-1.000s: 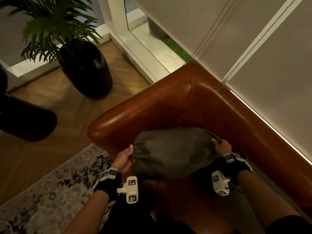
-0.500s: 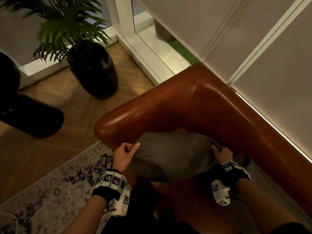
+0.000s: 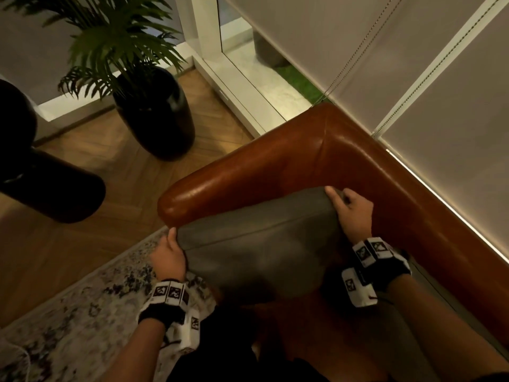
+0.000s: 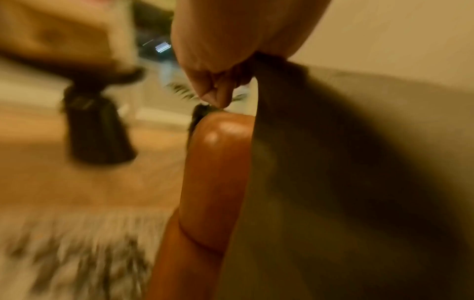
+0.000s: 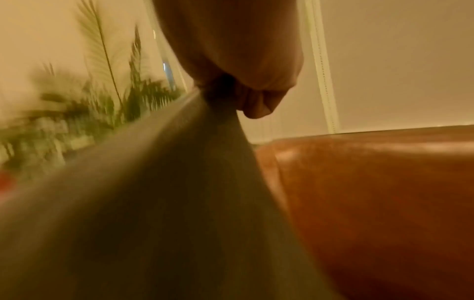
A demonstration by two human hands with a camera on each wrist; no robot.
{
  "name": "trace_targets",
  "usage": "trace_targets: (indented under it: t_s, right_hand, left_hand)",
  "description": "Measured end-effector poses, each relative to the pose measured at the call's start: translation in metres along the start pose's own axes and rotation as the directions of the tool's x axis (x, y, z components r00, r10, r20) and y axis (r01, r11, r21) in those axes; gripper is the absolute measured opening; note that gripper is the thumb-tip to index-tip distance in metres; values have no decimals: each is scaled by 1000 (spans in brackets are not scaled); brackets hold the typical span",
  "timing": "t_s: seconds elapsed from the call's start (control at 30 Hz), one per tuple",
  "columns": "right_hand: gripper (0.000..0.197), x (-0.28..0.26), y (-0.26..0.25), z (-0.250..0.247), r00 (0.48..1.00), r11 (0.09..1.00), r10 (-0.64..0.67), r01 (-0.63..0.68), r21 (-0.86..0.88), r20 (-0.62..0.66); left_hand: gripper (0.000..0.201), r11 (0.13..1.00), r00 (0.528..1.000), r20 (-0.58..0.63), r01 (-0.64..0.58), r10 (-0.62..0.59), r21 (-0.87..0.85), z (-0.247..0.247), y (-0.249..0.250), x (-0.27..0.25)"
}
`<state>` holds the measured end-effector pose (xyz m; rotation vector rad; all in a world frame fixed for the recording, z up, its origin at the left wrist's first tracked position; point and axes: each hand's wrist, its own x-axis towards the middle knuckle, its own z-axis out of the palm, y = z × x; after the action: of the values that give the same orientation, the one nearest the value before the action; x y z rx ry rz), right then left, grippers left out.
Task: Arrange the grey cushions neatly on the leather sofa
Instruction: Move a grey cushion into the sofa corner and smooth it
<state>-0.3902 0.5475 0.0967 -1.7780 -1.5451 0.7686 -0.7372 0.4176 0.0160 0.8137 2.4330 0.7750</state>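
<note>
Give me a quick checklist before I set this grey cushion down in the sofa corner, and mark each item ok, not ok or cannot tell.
1. Left hand grips the near left corner of the grey cushion: ok.
2. Right hand grips the far right corner, fabric bunched in the fingers: ok.
3. Cushion turned edge-up, seam on top between both hands: ok.
4. Cushion over the seat of the leather sofa, beside the armrest: ok.
5. Seat below the cushion free of other things: cannot tell, the cushion hides it.
6. Cushion resting on the seat yet: cannot tell, its lower edge is in shadow.
7. Potted plant stands apart from the armrest: ok.
</note>
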Motion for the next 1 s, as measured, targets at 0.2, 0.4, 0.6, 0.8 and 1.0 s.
trace_targets:
  t_s: [0.2, 0.4, 0.6, 0.8, 1.0]
  right_hand:
    - [46, -22, -86, 33, 927, 924, -370, 374, -84, 57]
    - [25, -83, -53, 153, 683, 735, -507, 661, -151, 525]
    - [54, -115, 25, 146, 490, 628, -132, 714, -310, 862]
    - [72, -100, 112, 63, 777, 740, 49, 394, -546, 627]
    - [97, -38, 106, 103, 778, 808, 117, 286, -515, 617]
  left_hand:
    - [45, 901, 800, 463, 210, -382, 380, 39, -47, -11]
    - [78, 727, 555, 785, 654, -275, -208, 51, 5, -35]
    - [38, 902, 730, 609, 428, -310, -54, 85, 31, -36]
    - [39, 753, 808, 420, 563, -413, -342, 93, 44, -1]
    - [56, 962, 953, 256, 211, -163, -172, 84, 40, -7]
